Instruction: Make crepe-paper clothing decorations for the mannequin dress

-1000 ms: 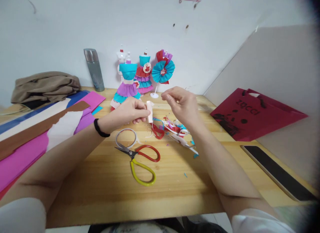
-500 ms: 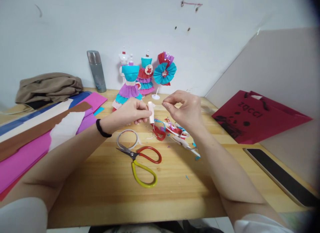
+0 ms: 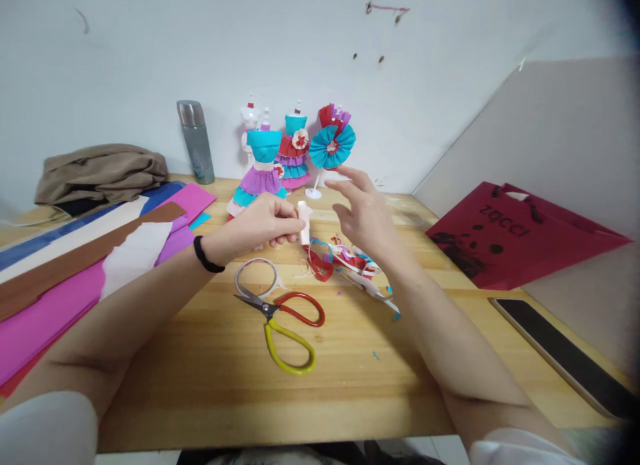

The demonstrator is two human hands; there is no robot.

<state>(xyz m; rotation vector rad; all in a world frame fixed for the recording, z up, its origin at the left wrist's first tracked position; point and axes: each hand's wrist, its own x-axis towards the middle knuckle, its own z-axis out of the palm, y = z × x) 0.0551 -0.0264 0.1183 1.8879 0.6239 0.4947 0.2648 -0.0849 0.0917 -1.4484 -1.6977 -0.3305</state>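
Note:
A small white paper roll [image 3: 304, 225] stands upright between the pinched fingers of my left hand [image 3: 277, 222]. My right hand [image 3: 363, 208] hangs to the right of it with fingers apart and nothing visible in them. Below the hands, a roll of clear tape [image 3: 256, 277] lies flat. Scissors with one red and one yellow handle [image 3: 291, 348] rest on the wooden table [image 3: 225, 392], their blades touching the tape. Coloured paper scraps [image 3: 353, 258] are piled under my right hand.
Small dress forms in crepe paper [image 3: 265, 162] and a blue rosette [image 3: 332, 146] stand at the back. Left are a bottle [image 3: 196, 145], brown cloth [image 3: 100, 172] and coloured sheets [image 3: 60, 312]. A red bag [image 3: 515, 235] and phone [image 3: 555, 348] lie right.
The fingers of my right hand have opened from a pinch and risen slightly. My left hand still holds the white paper roll in about the same place.

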